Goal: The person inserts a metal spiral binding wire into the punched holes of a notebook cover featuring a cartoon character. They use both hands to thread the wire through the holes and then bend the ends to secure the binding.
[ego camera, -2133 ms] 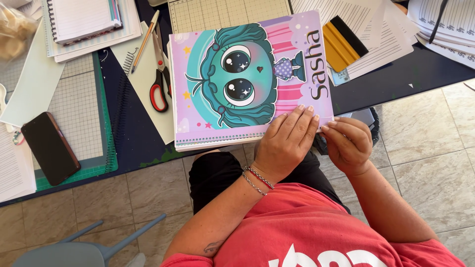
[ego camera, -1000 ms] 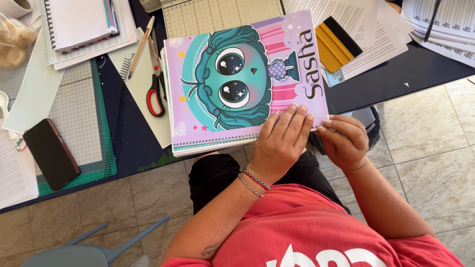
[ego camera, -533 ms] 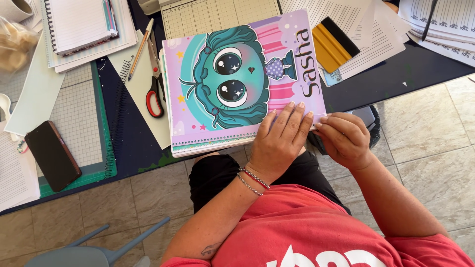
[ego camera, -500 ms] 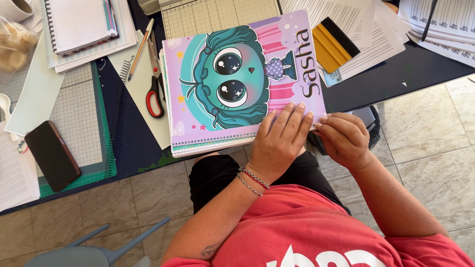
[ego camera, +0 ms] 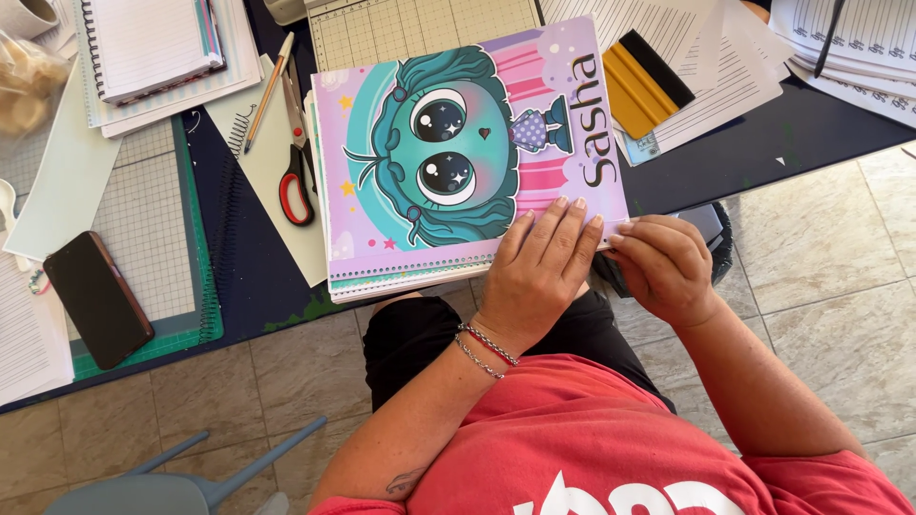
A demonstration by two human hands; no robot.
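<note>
Red-handled scissors (ego camera: pixel 295 181), pencil (ego camera: pixel 268 92), black phone (ego camera: pixel 97 298)

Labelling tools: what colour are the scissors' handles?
Red, on the scissors left of the notebook; head view.

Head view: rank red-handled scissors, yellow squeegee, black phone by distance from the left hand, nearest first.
From the left hand, flat on the cartoon notebook cover:
1. Yellow squeegee, up and to its right on the papers.
2. Red-handled scissors, left of the notebook.
3. Black phone, far left on the green cutting mat.

Notebook stack (ego camera: pixel 448 162): purple cartoon cover with a teal big-eyed face, lying flat, near edge overhanging the dark table (ego camera: pixel 248 277).
</note>
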